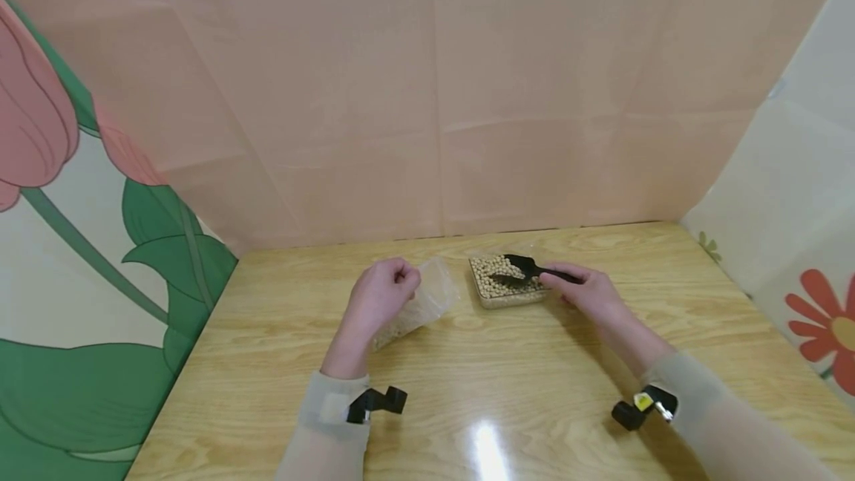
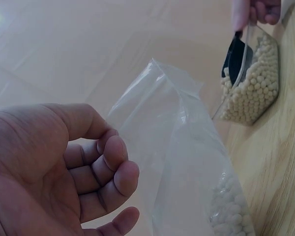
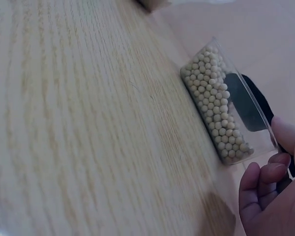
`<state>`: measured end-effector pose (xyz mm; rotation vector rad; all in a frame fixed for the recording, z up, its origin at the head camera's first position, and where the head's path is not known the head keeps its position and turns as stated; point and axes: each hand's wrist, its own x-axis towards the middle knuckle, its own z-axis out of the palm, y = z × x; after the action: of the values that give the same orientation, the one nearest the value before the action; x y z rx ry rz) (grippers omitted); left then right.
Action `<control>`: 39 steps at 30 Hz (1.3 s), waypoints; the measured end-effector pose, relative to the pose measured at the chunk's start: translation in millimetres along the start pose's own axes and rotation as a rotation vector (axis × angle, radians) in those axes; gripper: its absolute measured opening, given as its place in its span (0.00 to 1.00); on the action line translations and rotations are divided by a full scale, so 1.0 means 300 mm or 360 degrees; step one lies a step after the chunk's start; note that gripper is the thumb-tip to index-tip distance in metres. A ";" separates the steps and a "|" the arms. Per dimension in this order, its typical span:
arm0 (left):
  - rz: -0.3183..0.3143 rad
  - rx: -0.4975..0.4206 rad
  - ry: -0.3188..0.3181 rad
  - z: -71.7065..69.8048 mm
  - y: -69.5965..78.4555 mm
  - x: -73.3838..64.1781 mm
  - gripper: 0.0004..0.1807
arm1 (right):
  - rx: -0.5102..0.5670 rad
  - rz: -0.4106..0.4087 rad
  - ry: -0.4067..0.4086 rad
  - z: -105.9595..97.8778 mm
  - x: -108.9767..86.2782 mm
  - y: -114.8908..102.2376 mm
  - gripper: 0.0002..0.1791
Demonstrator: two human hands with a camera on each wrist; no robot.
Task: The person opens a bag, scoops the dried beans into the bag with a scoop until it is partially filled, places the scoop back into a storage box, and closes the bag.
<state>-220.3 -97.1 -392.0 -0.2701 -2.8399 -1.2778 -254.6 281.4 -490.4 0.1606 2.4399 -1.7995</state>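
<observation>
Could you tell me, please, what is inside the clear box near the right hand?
Many pale round beads lie inside the clear box, and the head of the black scoop is inside too. The box's floor cannot be seen because the beads cover it.

This looks like a small indoor corner with a table (image 1: 534,377), but I can't tell if it is in a home, a school or somewhere else. The table top has wood lines and a bright shiny spot (image 1: 490,451) on the near part. A big pink sheet (image 1: 534,95) with folds covers the far side. The left side shows a big pink tulip (image 1: 30,95) and green leaves (image 1: 87,399). The whitish right wall (image 1: 788,184) has a red flower (image 1: 843,332).
</observation>
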 end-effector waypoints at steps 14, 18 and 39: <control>-0.0011 -0.0033 -0.0008 -0.001 -0.002 -0.003 0.14 | 0.0621 0.0006 -0.0053 -0.034 -0.013 0.041 0.16; -0.0013 -0.0040 -0.0007 -0.002 -0.002 -0.003 0.14 | 0.0697 -0.0020 -0.0094 -0.045 -0.016 0.039 0.15; -0.0010 -0.0030 -0.0006 -0.001 0.001 -0.004 0.14 | 0.0589 -0.0167 -0.0183 -0.020 -0.087 -0.073 0.22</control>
<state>-219.2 -97.4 -391.8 -0.2649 -2.8354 -1.3069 -232.1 280.0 -464.1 -0.0429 2.0540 -2.2235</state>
